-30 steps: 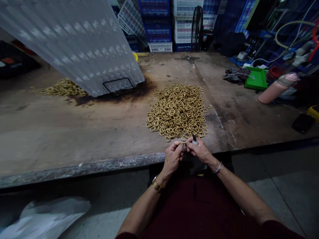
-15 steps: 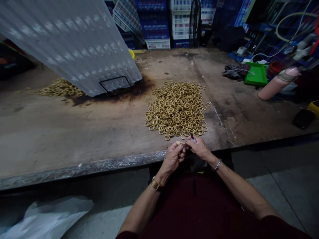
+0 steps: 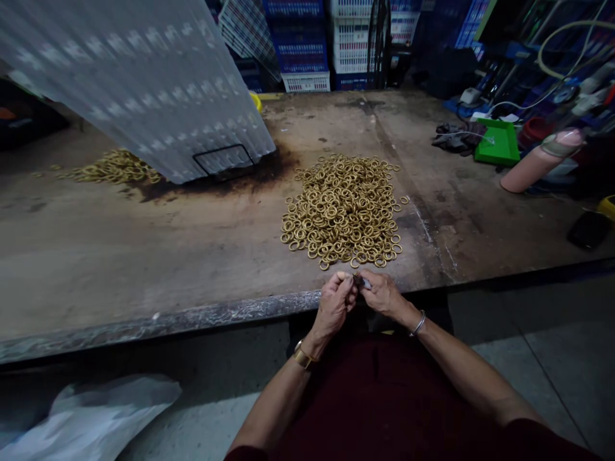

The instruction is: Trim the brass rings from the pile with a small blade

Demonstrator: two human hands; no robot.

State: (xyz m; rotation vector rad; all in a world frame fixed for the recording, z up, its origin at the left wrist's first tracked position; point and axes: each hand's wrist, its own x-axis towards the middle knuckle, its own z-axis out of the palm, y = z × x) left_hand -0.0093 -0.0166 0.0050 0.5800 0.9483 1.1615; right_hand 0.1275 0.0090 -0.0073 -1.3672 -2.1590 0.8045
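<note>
Ring (image 3: 355, 275), barely visible, seems pinched in the left hand's (image 3: 335, 298) fingers, just nearside of the gold-coloured ring heap (image 3: 343, 208) on the desk (image 3: 192, 256); the right hand's (image 3: 384, 297) fingers grip a dark-tipped tool (image 3: 366, 283) — best braced hand against hand, tip off skin.

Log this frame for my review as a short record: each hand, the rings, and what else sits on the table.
Left hand: fingers curled near the tool's tip; what they hold is unclear
Right hand: grips a small tool, dark-tipped
Main ring pile: on the table, just beyond both hands
Second ring pile: farther left, partly hidden by a grey ribbed panel
Right side: green tray, tilted pink bottle
Behind table: stacked crates
</note>
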